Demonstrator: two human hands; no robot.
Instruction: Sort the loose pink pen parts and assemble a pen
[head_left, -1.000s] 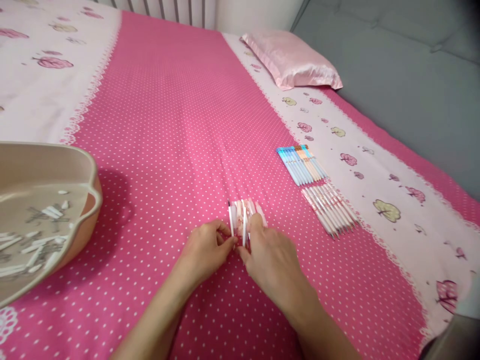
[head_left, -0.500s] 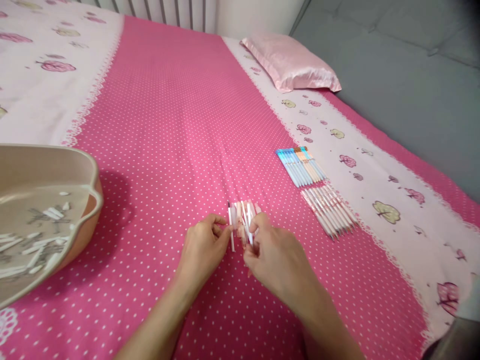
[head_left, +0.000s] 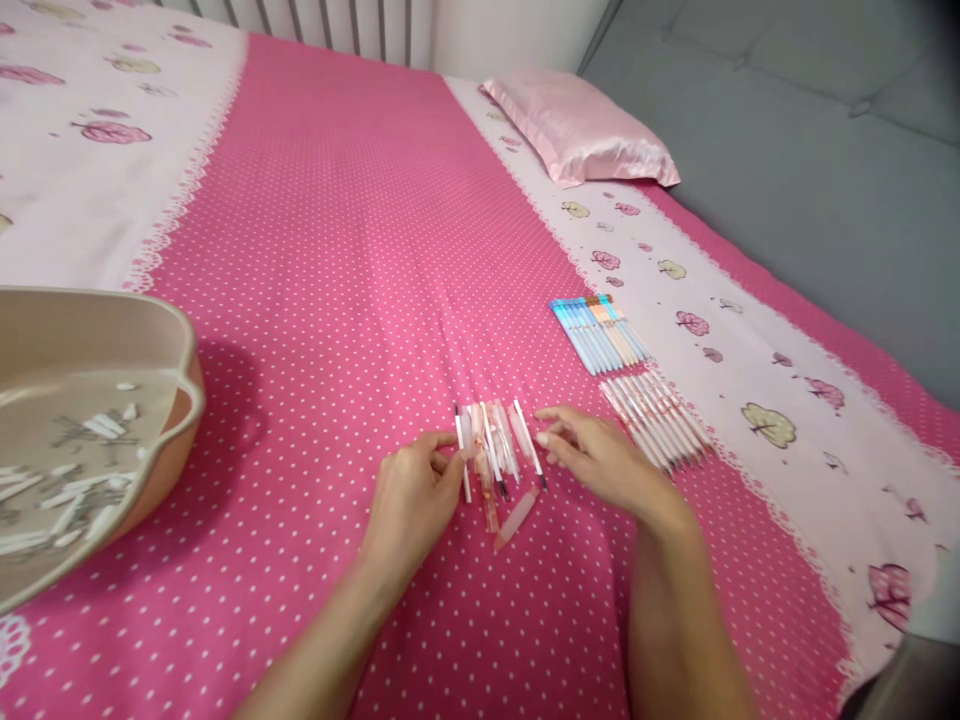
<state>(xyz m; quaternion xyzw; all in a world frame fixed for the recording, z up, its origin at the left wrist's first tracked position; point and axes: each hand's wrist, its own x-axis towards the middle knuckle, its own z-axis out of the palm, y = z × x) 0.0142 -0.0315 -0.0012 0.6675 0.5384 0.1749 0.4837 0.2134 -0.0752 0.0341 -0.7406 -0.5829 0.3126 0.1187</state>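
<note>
Left hand (head_left: 416, 490) pinches a white pen refill (head_left: 466, 483); another refill (head_left: 528, 440) lies just left of the right hand (head_left: 600, 460), fingers parted; a light touch should prevent rolling.

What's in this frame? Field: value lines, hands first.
left hand: fingertips at a white stick, grip unclear
right hand: just right of the loose sticks and tubes, grip unclear
askew piece: pink tube, on the pile's near side
right side: blue-and-peach pens beyond pink-and-white pens
left side: basin holding white pieces
surface: pink dotted bedspread
far end: pink pillow
</note>
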